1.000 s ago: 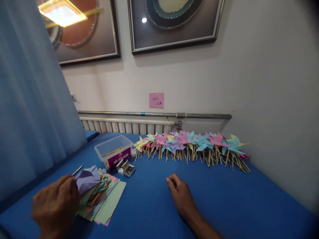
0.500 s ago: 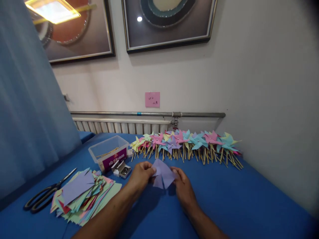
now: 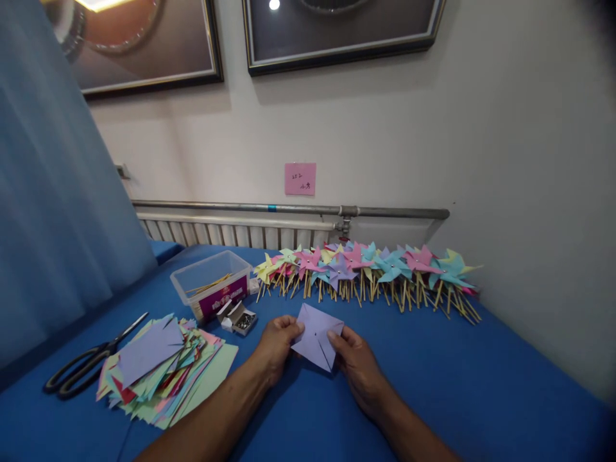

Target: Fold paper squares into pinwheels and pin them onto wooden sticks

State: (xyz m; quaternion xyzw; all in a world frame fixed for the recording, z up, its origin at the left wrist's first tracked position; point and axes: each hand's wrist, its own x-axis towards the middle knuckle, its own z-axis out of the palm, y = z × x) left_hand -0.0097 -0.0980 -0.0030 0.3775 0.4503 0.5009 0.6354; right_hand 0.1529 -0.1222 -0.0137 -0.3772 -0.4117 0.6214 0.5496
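Observation:
A purple paper square (image 3: 312, 326) with slits cut in from its corners is held up above the blue table. At its left edge, my left hand (image 3: 280, 345) pinches it between thumb and fingers. My right hand (image 3: 355, 359) grips the right side, thumb on the front and fingers behind. A small dark dot shows at the paper's middle. Left of my hands stands an open little box of metal pins (image 3: 244, 321). Further left lies a pile of cut coloured paper (image 3: 163, 372), with a purple sheet on top.
Black-handled scissors (image 3: 94, 360) lie left of the paper pile. A clear plastic tub (image 3: 212, 269) holds thin sticks. Finished paper pinwheels (image 3: 356, 263) on sticks lie in a row along the back. A radiator (image 3: 231, 231) and pipe run along the wall; a blue curtain (image 3: 62, 192) hangs at left.
The purple paper has turned and opened flatter towards me, now showing its square face and middle dot. My right thumb has come onto its front. The view has tipped down slightly.

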